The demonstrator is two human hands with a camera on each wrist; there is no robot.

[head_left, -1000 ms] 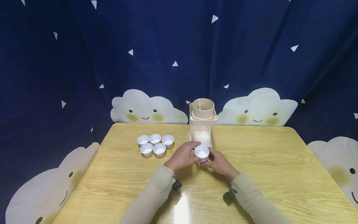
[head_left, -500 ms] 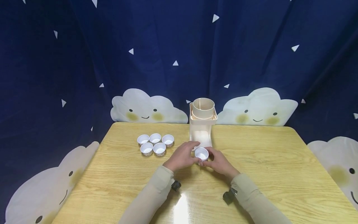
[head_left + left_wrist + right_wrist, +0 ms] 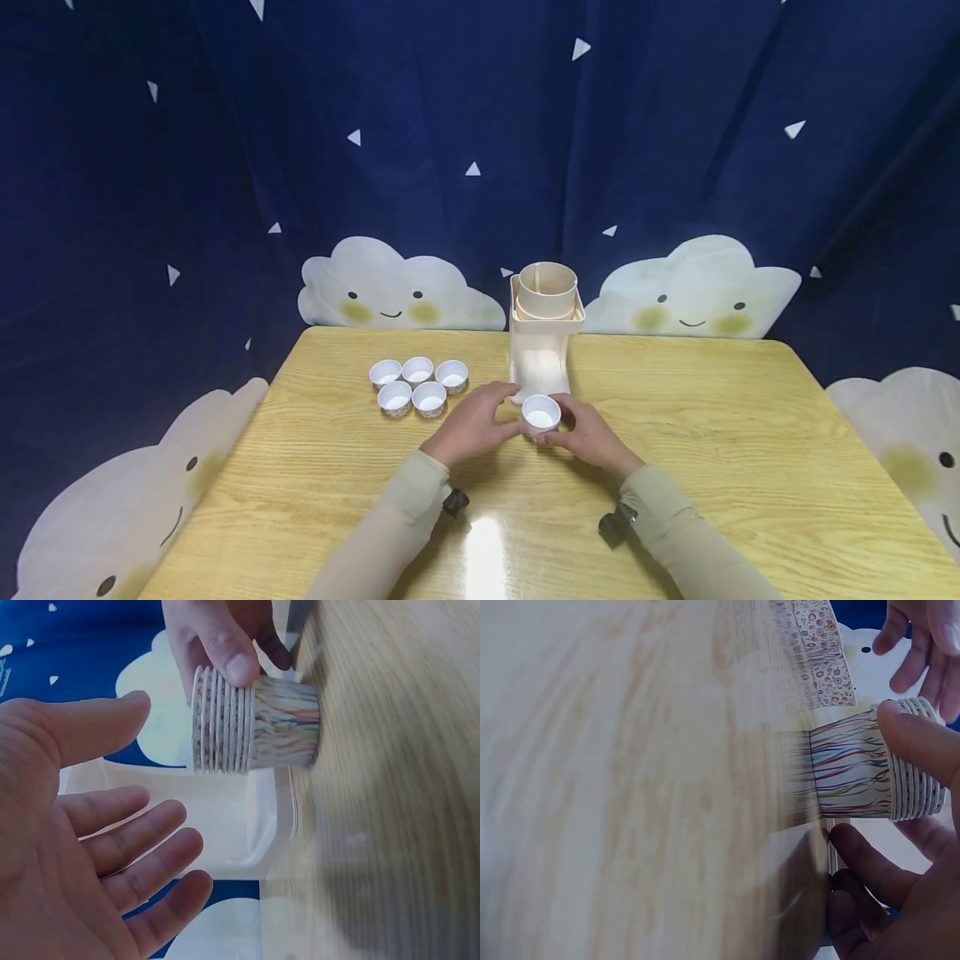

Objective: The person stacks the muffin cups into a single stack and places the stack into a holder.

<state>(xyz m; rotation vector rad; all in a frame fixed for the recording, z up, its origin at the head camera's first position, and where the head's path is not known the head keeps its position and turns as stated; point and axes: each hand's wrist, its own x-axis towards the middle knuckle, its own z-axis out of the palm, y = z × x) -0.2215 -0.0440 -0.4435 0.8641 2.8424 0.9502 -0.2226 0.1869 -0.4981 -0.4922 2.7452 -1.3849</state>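
A stack of nested paper cups (image 3: pixel 541 414), white inside, stands upright on the table in the head view. Coloured wavy stripes cover the lowest cup (image 3: pixel 851 769), and several rims lie close together above it. My right hand (image 3: pixel 592 436) holds the stack from the right, its thumb (image 3: pixel 919 742) against the rims. On the other side, my left hand (image 3: pixel 474 422) is spread with thumb and fingers apart; the left wrist view shows a gap between its fingers (image 3: pixel 142 844) and the stack. Directly behind the stack is a beige plastic holder (image 3: pixel 547 327) with a round tube on top.
Several white-lined paper cups (image 3: pixel 429 398) stand in two rows at the left on the wooden table (image 3: pixel 712 433); dotted sides show on the cups (image 3: pixel 829 675) in the right wrist view. A dark blue curtain (image 3: pixel 420 125) with cloud faces hangs behind the table.
My left hand has come away from the stack and moved left. The stack has come down slightly, and my right hand has stayed on it.
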